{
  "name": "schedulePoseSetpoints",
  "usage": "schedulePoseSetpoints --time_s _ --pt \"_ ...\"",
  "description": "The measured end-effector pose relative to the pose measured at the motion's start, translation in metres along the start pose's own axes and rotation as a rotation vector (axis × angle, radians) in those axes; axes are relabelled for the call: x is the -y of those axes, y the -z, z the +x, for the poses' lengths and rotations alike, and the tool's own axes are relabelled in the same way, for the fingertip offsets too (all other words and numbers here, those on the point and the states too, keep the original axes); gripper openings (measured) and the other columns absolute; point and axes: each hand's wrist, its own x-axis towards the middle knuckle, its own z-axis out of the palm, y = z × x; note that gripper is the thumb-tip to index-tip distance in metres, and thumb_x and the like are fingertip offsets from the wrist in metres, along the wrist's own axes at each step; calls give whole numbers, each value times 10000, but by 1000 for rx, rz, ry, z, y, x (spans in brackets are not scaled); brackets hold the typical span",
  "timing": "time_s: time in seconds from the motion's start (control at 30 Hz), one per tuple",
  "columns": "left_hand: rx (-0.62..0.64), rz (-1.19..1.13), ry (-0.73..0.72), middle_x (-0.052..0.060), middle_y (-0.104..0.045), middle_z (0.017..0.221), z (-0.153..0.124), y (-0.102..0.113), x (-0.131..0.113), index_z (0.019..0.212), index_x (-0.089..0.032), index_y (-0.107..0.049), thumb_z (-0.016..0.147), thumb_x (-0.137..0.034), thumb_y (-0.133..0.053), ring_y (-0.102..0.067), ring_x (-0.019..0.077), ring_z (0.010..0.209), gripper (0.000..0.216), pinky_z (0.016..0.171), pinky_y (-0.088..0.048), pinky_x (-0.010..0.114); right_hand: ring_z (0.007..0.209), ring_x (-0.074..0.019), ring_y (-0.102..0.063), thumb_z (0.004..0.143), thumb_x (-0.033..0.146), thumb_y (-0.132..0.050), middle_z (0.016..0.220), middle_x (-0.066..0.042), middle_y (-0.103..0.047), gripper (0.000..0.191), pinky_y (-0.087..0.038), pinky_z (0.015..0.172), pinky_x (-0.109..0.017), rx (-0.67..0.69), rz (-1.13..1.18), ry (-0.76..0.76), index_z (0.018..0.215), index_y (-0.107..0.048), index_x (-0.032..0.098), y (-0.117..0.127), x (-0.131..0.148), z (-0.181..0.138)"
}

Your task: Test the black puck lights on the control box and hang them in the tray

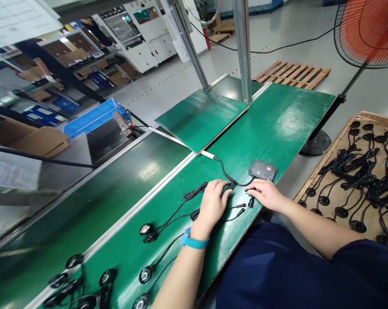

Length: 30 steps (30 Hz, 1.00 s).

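Note:
My left hand [213,204], with a blue wristband, rests palm down on the green table [277,124]. Its fingertips pinch a black cable connector [232,185] on the lead running to a small dark tester box [263,172] with a red light. My right hand [266,193] lies just in front of that box, fingers curled over another black plug [250,201]. Black cables with round puck lamps [147,229] trail from under my left hand toward the near left.
A conveyor belt [100,201] runs along the left with more puck lamps [78,283]. A wooden tray [357,180] of tangled cabled lamps sits to the right. A standing fan [367,30], aluminium posts [243,51], a blue crate [94,118] and a pallet [292,74] stand beyond.

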Motion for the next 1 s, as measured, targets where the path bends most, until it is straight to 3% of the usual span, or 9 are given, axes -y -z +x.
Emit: schedulePoseSetpoints --time_s 0.07,0.17,0.37,0.47,0.57,0.7,0.9,1.0 --pt "-15 108 -18 151 -662 1169 12 -7 7 1178 -192 -660 984 -300 -556 -590 296 1086 246 965 -485 468 807 -188 -674 1018 383 -590 926 -62 -723 239 -528 741 -312 -10 -6 -14 1010 -757 213 0 1 0" --pt "97 168 -15 115 -655 977 20 -14 14 1042 -196 -697 975 -214 -526 -588 275 951 184 863 -502 435 799 -189 -671 1015 383 -595 900 -56 -722 236 -527 743 -315 -43 9 -22 995 -753 208 -2 0 0" --pt "171 160 -55 83 -609 921 5 -10 7 994 -215 -658 942 -172 -570 -555 261 900 111 794 -483 396 830 -194 -683 1010 355 -604 924 -50 -732 204 -528 780 -322 -71 27 -24 991 -748 211 -4 0 -1" --pt "129 142 -78 77 -587 892 0 -11 -5 906 -214 -618 978 -197 -518 -538 252 868 124 778 -476 391 841 -198 -689 1009 363 -609 940 -58 -738 209 -540 799 -327 -72 30 -29 999 -753 212 -3 2 -1" --pt "49 31 -87 77 -605 927 -1 -18 -13 949 -211 -584 1009 -207 -466 -546 242 899 132 813 -486 387 858 -203 -698 1013 371 -601 950 -59 -745 216 -549 825 -338 -80 47 -24 1006 -751 216 -4 2 -1" --pt "46 -44 -70 62 -613 905 0 -31 -17 978 -218 -577 1014 -229 -475 -571 228 876 110 803 -498 372 871 -203 -709 1018 402 -590 972 -56 -753 241 -561 845 -341 -96 58 -23 1021 -752 224 -6 -1 -2" --pt "41 -17 -172 86 -676 929 4 -35 -18 1073 -191 -644 1039 -261 -465 -590 232 885 195 815 -492 377 899 -208 -717 1024 383 -585 998 -58 -760 241 -566 851 -342 -108 4 -10 1039 -766 224 -8 0 -1" --pt "30 90 -172 89 -681 907 3 -32 -26 1021 -178 -672 1039 -261 -481 -571 230 873 210 792 -459 384 903 -214 -717 1027 373 -578 989 -54 -763 242 -565 854 -351 -87 -30 -7 1027 -772 230 -7 2 -1"
